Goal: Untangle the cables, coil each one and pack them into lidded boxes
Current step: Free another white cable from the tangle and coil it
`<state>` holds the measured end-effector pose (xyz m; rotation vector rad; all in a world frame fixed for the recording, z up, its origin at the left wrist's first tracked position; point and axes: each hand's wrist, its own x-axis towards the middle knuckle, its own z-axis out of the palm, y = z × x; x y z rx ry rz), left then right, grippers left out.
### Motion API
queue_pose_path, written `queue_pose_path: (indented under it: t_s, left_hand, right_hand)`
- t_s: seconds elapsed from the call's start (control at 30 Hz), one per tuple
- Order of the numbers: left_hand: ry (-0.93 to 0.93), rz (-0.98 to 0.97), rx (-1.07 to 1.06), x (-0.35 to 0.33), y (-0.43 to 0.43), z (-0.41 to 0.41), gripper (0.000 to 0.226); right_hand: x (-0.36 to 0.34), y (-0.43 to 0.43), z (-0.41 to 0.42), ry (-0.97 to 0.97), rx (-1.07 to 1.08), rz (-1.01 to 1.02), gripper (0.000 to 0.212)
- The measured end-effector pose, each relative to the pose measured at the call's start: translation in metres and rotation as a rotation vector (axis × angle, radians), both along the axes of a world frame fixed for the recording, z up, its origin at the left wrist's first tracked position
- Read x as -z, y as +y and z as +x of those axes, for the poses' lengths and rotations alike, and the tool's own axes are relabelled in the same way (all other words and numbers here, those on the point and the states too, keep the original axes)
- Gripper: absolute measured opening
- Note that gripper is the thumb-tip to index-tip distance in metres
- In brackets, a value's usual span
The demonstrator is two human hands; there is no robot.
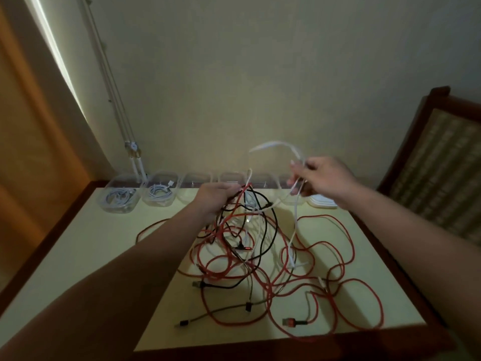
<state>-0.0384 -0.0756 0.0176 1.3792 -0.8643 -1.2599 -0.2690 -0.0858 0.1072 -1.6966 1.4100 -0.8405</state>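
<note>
White cable [279,145] seemingly in right hand [325,178]

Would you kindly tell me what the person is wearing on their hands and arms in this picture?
Nothing shows: the left hand and right hand are bare, with no gloves, rings or watch that I can make out. The left forearm and right forearm are uncovered to the frame's edge, so no sleeves appear.

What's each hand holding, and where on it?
Left hand grips the cable tangle at its top; right hand pinches a white cable along its raised loop.
</note>
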Motion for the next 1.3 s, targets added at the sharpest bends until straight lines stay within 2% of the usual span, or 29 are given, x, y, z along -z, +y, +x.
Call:
queue_pose_path:
  t_s: [0.1, 0.17, 0.27, 0.33, 0.4, 0.47, 0.53, 0.63, 0.77, 0.87, 0.93, 1.0, 1.1, 1.13, 1.2, 1.23, 1.3]
  left_hand:
    - [0.01, 0.038, -0.082, 0.014, -0.002, -0.011, 0.01]
    - [-0.263, -0.022, -0.045, 0.028, -0.004, -0.009, 0.018]
    - [-0.756, -0.133, 0.2, 0.045, 0.005, -0.01, 0.043]
    - [-0.95, -0.21, 0.261, 0.057, 0.008, -0.014, 0.052]
    - [-1.059, -0.269, 0.201, 0.067, 0.006, -0.018, 0.042]
    - [-1.041, -0.278, 0.117, 0.072, 0.002, -0.018, 0.028]
    - [-1.007, -0.234, 0.098, 0.073, -0.002, -0.015, 0.023]
    - [-1.043, -0.134, 0.044, 0.068, -0.004, -0.01, 0.023]
    - [-0.994, 0.122, -0.101, 0.069, -0.007, 0.009, 0.03]
    - [-0.978, 0.219, -0.127, 0.067, -0.001, 0.01, 0.026]
    - [-0.9, 0.2, -0.166, 0.062, 0.002, -0.001, 0.041]
    - [-0.807, 0.097, -0.169, 0.055, 0.002, -0.016, 0.061]
    - [-0.794, -0.154, 0.115, 0.041, 0.003, -0.042, 0.072]
    - [-0.875, -0.202, 0.261, 0.036, 0.005, -0.051, 0.067]
    - [-1.1, -0.259, 0.436, 0.033, 0.005, -0.064, 0.042]
    - [-1.137, -0.265, 0.442, 0.033, 0.004, -0.068, 0.028]
    - [-1.018, -0.25, 0.363, 0.031, 0.001, -0.07, 0.016]
  right_hand:
    - [0.017, 0.006, 0.008, 0.045, -0.09, 0.08, 0.032]
    - [0.022, 0.005, 0.01, -0.026, -0.09, 0.118, 0.033]
    - [0.018, 0.0, 0.01, -0.164, -0.055, 0.148, 0.032]
    - [0.01, -0.002, 0.009, -0.26, -0.033, 0.167, 0.031]
    - [-0.001, -0.002, 0.006, -0.352, -0.009, 0.181, 0.029]
    - [-0.012, -0.004, 0.001, -0.423, 0.031, 0.167, 0.027]
    - [-0.019, -0.007, -0.005, -0.482, 0.059, 0.148, 0.027]
    - [-0.022, -0.013, -0.018, -0.59, 0.107, 0.146, 0.027]
    - [-0.032, -0.022, -0.033, -0.795, 0.208, 0.123, 0.031]
    - [-0.036, -0.026, -0.042, -0.831, 0.226, 0.118, 0.032]
    - [-0.033, -0.026, -0.043, -0.779, 0.213, 0.14, 0.033]
    - [-0.029, -0.025, -0.039, -0.739, 0.205, 0.158, 0.032]
    - [-0.026, -0.023, -0.033, -0.725, 0.193, 0.163, 0.031]
    - [-0.026, -0.021, -0.032, -0.721, 0.184, 0.168, 0.031]
    - [-0.029, -0.017, -0.031, -0.696, 0.165, 0.159, 0.03]
    - [-0.029, -0.017, -0.033, -0.673, 0.163, 0.148, 0.03]
    - [-0.025, -0.015, -0.037, -0.575, 0.188, 0.076, 0.031]
